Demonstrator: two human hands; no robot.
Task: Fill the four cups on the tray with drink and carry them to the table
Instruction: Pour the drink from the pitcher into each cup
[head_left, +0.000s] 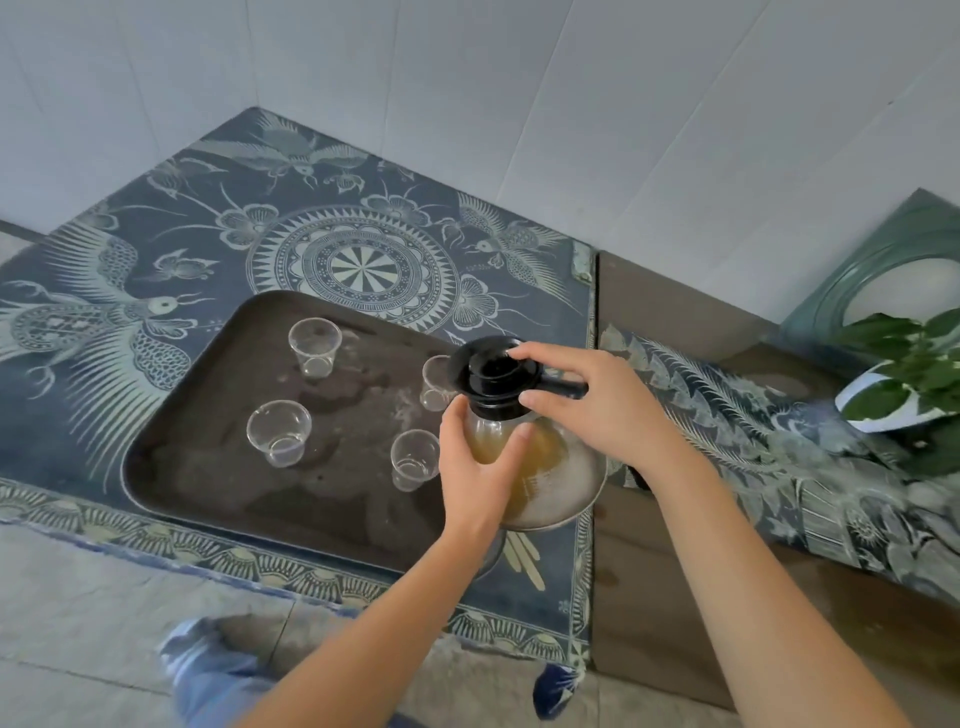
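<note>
A dark rectangular tray (218, 467) lies on a blue patterned cloth. Several clear plastic cups stand on it, all looking empty: one at the back (314, 347), one at the left (279, 432), one near the jug (414, 460), and one half hidden behind the jug's lid (435, 382). A glass jug (550, 467) with amber drink and a black lid (493, 371) stands at the tray's right end. My left hand (480, 467) grips the jug's glass body. My right hand (597, 400) grips the black lid and covers the handle.
The blue patterned cloth (353, 260) covers a low table in a white-tiled corner. To the right is a brown wooden surface (665, 561) with a patterned runner (779, 441), a potted green plant (904, 374) and a teal framed object (883, 270). Below, my feet stand on grey floor tiles.
</note>
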